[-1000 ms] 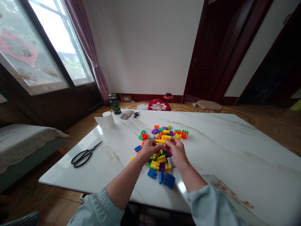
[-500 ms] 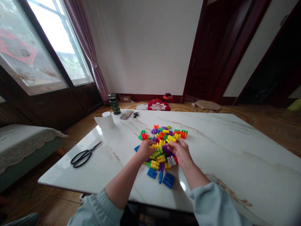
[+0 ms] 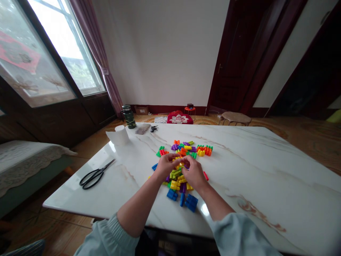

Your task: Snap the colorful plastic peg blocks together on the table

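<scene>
A pile of small plastic building blocks (image 3: 183, 149) in yellow, green, orange, purple, red and blue lies on a white marble table (image 3: 253, 167). My left hand (image 3: 165, 165) and my right hand (image 3: 193, 174) meet over the middle of the pile, fingers curled together around yellow blocks (image 3: 179, 165) that glow between them. Both hands are closed on these pieces. Blue blocks (image 3: 191, 202) lie just in front of my wrists, and a mixed orange and green cluster (image 3: 205, 150) sits at the pile's far right.
Black scissors (image 3: 94, 174) lie at the table's left. A paper roll (image 3: 120, 135), a dark bottle (image 3: 129, 116), a blurred flat object (image 3: 142, 128) and keys (image 3: 153, 128) stand at the far left corner. A small stool (image 3: 236, 118) and a red cushion (image 3: 179, 119) sit on the floor beyond.
My hands were apart half a second ago, the right one lifting a yellow block; now they have come together again low over the pile's middle.
</scene>
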Demonstrator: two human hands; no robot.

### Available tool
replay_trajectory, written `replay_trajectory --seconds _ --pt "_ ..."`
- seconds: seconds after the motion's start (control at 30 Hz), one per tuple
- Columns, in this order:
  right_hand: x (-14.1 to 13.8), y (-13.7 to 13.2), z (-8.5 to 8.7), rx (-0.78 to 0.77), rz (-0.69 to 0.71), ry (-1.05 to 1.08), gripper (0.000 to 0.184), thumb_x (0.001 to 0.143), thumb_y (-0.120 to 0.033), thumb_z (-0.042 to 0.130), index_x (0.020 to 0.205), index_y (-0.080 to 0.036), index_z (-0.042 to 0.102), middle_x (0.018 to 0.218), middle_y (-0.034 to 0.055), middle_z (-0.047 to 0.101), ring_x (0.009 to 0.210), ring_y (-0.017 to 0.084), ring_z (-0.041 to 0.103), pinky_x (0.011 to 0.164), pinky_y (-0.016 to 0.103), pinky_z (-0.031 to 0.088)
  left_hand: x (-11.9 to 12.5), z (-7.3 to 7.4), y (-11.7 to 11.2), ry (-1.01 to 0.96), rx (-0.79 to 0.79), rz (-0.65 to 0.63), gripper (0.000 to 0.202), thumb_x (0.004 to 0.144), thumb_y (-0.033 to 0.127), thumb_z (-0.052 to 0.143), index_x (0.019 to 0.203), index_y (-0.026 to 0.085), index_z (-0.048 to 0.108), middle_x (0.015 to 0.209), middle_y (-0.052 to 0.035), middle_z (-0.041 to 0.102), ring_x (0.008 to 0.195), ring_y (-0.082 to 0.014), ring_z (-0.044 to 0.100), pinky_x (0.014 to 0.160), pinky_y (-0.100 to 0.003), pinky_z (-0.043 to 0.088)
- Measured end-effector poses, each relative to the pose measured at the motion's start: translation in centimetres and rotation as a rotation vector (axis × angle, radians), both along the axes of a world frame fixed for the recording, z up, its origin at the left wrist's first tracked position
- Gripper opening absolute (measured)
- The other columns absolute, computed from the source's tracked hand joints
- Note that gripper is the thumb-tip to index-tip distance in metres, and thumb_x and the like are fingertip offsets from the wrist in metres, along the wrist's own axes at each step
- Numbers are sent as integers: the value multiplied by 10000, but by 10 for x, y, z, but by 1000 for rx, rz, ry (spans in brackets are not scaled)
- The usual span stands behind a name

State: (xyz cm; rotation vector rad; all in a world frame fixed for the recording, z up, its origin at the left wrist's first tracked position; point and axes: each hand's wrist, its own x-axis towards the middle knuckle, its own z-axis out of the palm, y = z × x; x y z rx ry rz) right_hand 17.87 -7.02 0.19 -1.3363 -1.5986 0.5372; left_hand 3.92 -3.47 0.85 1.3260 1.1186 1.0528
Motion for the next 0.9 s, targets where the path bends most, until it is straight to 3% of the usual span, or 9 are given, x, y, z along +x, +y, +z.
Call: replay_trajectory --seconds 0.1,0.2,0.47,0.73,0.83,0.9 --pt "0 -2 5 -73 -20 -16 120 742 -224 606 861 -221 618 870 40 710 782 209 665 731 348 542 -4 -6 5 21 75 34 508 523 433 878 894 120 731 682 -17 671 587 -115 583 524 -213 448" --pt "2 -2 8 -122 -55 -14 200 746 -325 675 912 -220 636 875 40 724 745 209 669 680 341 543 -6 -7 7 -3 77 12 479 513 411 879 867 127 725 672 -10 661 623 -133 612 559 -227 468" --pt "3 4 -3 -101 -68 126 279 683 -306 743 944 -240 669 771 25 723 724 227 684 663 346 545 1 -2 2 -22 93 -11 459 519 407 869 847 128 712 665 -6 670 615 -126 620 590 -232 488" --pt "-3 0 5 -53 -196 -223 152 753 -301 652 891 -240 630 782 36 709 687 206 658 635 297 482 2 -7 2 66 129 -5 415 596 379 833 905 133 706 786 -45 725 737 -175 678 674 -271 538" --pt "6 7 4 -48 -181 -177 203 720 -282 642 914 -231 615 827 29 713 721 199 660 664 290 491 1 -7 2 112 192 6 381 653 343 792 962 137 706 880 -71 745 816 -192 692 755 -297 548" --pt "20 16 1 -11 -244 -91 261 684 -266 637 939 -216 610 847 34 714 737 197 659 697 294 502 0 -5 2 131 218 15 341 688 322 759 968 134 708 923 -89 750 851 -199 696 789 -309 548"
